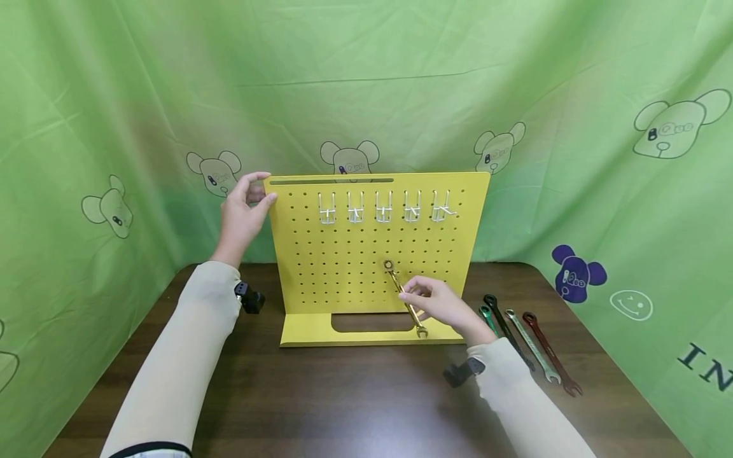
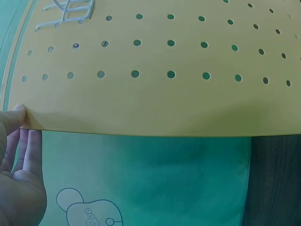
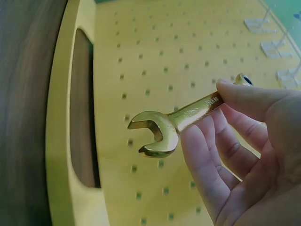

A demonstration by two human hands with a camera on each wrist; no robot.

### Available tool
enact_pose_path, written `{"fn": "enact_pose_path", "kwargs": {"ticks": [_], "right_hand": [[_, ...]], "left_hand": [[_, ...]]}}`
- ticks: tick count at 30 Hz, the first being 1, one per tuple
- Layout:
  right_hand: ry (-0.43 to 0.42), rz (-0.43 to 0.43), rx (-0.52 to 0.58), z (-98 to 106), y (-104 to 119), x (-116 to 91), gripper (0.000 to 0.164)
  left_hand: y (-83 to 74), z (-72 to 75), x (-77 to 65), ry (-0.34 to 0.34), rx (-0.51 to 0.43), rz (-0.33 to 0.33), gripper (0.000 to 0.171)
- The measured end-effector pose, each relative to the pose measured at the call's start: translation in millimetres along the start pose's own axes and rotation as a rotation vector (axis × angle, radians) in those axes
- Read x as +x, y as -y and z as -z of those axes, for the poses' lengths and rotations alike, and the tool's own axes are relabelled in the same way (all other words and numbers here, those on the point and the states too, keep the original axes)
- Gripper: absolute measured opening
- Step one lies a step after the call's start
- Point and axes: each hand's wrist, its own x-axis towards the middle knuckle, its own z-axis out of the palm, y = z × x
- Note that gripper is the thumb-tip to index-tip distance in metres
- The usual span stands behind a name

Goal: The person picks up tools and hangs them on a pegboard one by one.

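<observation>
Pale sleeves (image 1: 172,369) nearest; below the left hand (image 1: 243,216) and right hand (image 1: 443,305), a dark table (image 1: 343,407). Upright between both, a yellow pegboard (image 1: 343,236), pinched at one top corner by left thumb and fingers. Just outside the right hand, loose wrenches (image 1: 532,346). Held between right thumb and fingertips, before the board, a gold wrench (image 3: 194,113): probably rigid, fairly weighty, slick; best gripped mid-shank. Long axis aslant, ring end up toward the left hand, open end below the right fingertips. Above the right hand, white hooks (image 1: 383,210).
</observation>
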Motion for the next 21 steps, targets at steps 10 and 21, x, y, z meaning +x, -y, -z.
{"fn": "enact_pose_path", "kwargs": {"ticks": [10,21], "right_hand": [[0.021,0.083,0.094,-33,34,20,0.02],[0.013,0.154,0.157,-51,70,39,0.022]], "left_hand": [[-1.3,-0.2,-0.2,0.006,-0.005,0.006,0.041],[-2.3,-0.4,1.2,0.005,-0.008,0.029,0.042]]}}
